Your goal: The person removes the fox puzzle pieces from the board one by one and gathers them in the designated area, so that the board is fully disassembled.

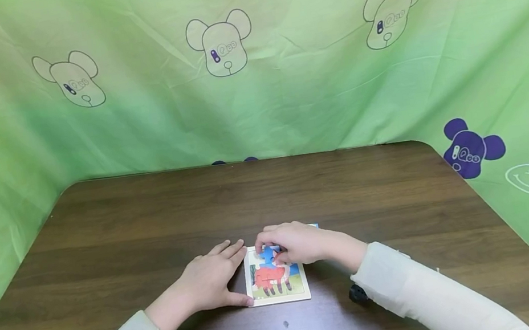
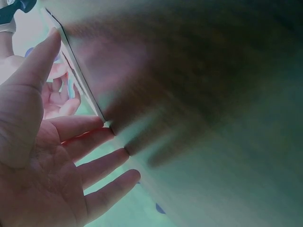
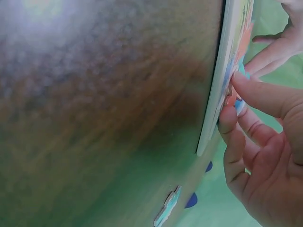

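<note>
Two bare hands of yours were on a framed jigsaw puzzle [image 1: 286, 300], which sat on the brown wood-grain table [image 1: 105, 271], at the near end and roughly in the middle of it. Going by the head cam, call the middle of that puzzle the clock centre, with 12 pointing away from you.

Your left hand [image 1: 210, 280] was at 9 o'clock, fingers out straight and spread, gripping nothing. Your thumb touched the frame's corner near 8, and your index fingertip met it up around 10 or 11.

Your right hand [image 1: 297, 242] came over the top right part, between 1 and 2. Its fingers were curled in, and the right wrist cam showed you pinching an orange and blue jigsaw piece [image 3: 231, 98] between thumb and fingertips, right at the puzzle's surface. Couldn't tell if it was seated.

On the part your hand left uncovered, you had a red-orange animal with dark legs [image 1: 272, 276] and some blue above it. A loose piece [image 3: 167, 206] lay on the table just past your right hand, about 2 o'clock.

Some black object [image 1: 357, 294] was peeking out by your right sleeve [image 1: 397, 282] around 4, too hidden to name. Behind everything hung a green curtain [image 1: 288, 115] printed with cartoon bear heads [image 1: 225, 47].
</note>
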Motion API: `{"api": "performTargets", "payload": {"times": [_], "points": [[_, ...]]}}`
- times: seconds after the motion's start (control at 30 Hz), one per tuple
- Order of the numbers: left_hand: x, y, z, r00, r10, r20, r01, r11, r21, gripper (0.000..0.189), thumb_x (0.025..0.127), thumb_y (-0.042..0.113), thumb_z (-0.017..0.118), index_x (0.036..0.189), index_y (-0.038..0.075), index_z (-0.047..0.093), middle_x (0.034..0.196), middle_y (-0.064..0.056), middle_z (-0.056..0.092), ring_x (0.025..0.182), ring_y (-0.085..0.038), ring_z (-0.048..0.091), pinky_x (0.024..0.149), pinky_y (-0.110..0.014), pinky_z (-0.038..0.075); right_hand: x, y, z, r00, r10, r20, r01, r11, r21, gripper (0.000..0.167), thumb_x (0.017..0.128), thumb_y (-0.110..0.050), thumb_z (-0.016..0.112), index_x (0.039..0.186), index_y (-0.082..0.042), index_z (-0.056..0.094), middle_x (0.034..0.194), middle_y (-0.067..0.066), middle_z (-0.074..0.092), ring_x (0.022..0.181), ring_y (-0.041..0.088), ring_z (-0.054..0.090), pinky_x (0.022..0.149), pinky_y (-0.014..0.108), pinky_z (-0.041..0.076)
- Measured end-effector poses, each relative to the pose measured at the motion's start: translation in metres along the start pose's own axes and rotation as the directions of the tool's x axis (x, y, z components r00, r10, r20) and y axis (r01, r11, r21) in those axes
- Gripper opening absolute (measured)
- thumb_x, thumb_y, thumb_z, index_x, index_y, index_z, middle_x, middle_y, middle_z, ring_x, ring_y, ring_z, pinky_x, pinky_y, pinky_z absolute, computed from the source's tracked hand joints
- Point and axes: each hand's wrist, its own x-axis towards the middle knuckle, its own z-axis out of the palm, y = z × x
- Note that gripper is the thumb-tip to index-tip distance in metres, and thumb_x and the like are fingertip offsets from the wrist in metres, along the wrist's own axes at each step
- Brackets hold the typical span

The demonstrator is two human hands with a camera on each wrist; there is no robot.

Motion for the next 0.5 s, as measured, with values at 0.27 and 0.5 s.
{"api": "performTargets", "payload": {"times": [0.27,0.5], "points": [[-0.0003,0.0009,-0.0007,1.0,-0.008,0.006,0.008,1.0,-0.007,0.1,0.075,0.066,0.075,0.149,0.006,0.044,0.159,-0.008,0.04,0.146,-0.034,0.038,0.099,-0.057,0.05,-0.0022,-0.0001,0.0012,1.0,-0.025,-0.015,0.025,0.999,0.022,0.026,0.09,-0.008,0.07,0.113,-0.02,0.064,0.102,-0.005,0.061,0.085,0.011,0.058,0.076,0.025,0.048],[-0.0009,0.0011,-0.002,1.0,-0.007,0.007,0.007,1.0,0.005,0.1,0.075,0.066,0.075,0.149,0.006,0.045,0.158,-0.009,0.041,0.145,-0.034,0.039,0.1,-0.056,0.05,-0.002,0.0036,0.0015,0.996,-0.085,-0.015,0.086,0.992,0.092,0.028,0.091,-0.003,0.067,0.116,-0.014,0.065,0.108,0.0,0.064,0.091,0.014,0.057,0.082,0.025,0.048]]}}
